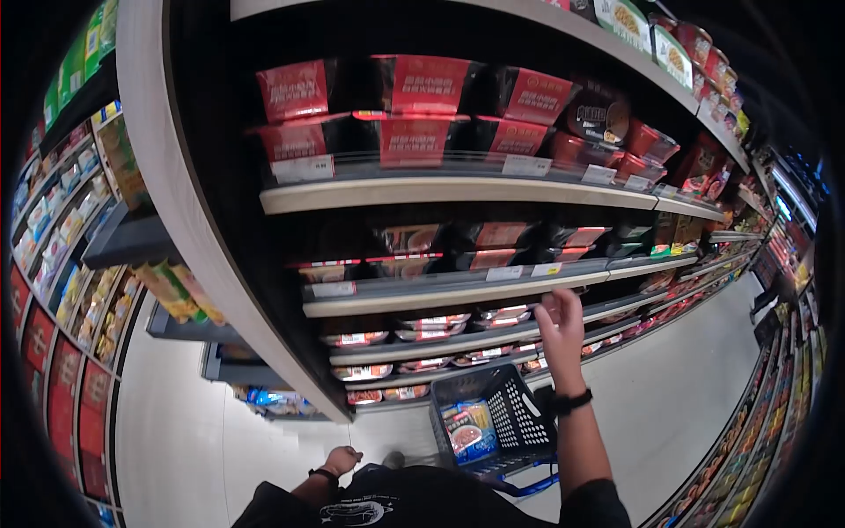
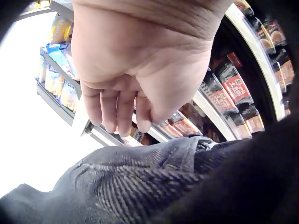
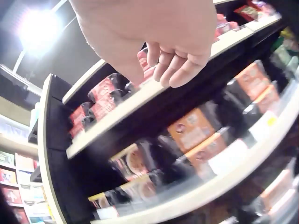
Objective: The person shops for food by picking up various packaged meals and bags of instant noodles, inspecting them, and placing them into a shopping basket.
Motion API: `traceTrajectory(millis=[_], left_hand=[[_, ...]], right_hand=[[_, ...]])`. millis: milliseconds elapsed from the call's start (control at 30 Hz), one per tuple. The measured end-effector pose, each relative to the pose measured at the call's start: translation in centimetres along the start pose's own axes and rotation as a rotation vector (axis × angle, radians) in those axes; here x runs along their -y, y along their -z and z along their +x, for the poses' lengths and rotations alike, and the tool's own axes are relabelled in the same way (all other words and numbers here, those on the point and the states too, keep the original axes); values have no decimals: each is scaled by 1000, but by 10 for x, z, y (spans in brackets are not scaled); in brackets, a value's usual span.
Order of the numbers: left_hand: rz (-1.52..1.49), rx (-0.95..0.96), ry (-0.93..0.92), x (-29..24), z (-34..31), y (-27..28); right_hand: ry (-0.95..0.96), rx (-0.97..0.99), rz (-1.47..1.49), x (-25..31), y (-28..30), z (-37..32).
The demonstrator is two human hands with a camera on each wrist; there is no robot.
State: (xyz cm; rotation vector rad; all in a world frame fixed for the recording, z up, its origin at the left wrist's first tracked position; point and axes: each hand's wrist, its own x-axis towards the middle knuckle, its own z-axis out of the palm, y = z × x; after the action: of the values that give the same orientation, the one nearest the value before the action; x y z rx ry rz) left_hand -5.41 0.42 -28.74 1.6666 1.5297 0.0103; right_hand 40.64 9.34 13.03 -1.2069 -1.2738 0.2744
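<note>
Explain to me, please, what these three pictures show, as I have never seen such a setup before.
There is no machine here: a person uses a bare left hand and right hand, and wears three cameras. The head picture looks forward and down; the other two come from the wrists, each showing one palm close up.

The place looks like a shop aisle. On the shelves stand rows of red-labelled packs, with price tags along the edge. Lower down is a dark basket with a blue and yellow packet inside.

The right hand is raised in front of the shelves; the left is low, near the body. Nothing shows in either one.
</note>
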Motion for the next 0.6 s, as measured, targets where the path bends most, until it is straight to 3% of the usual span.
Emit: traceTrajectory(millis=[33, 67, 133, 200, 233, 267, 367, 400, 467, 500, 533, 600], left_hand=[[-1, 23, 8, 3, 4, 8], [-3, 46, 19, 10, 11, 13], [-40, 36, 99, 11, 3, 33], [25, -38, 64, 24, -5, 48], [-50, -99, 140, 32, -14, 52], [-125, -159, 219, 40, -21, 56], [-177, -250, 321, 103, -29, 47], [-152, -265, 350, 124, -32, 42], [-98, -267, 271, 145, -54, 36], [-96, -271, 273, 158, -55, 31], [-44, -336, 184, 171, -55, 25], [59, -459, 6, 193, -52, 9]], right_hand=[[1, 4, 36, 17, -19, 22], [197, -6, -15, 30, -38, 46], [215, 42, 150, 64, -67, 86], [334, 35, 175, 97, -92, 121], [458, 5, 85, 110, -102, 139], [445, -7, 109, 123, -112, 153], [482, -39, 139, 143, -134, 198], [574, -89, 10, 151, -140, 209], [664, -144, -115, 160, -150, 234], [680, -73, -173, 158, -153, 248], [695, 1, -231, 158, -155, 258], [711, -50, -330, 161, -156, 267]])
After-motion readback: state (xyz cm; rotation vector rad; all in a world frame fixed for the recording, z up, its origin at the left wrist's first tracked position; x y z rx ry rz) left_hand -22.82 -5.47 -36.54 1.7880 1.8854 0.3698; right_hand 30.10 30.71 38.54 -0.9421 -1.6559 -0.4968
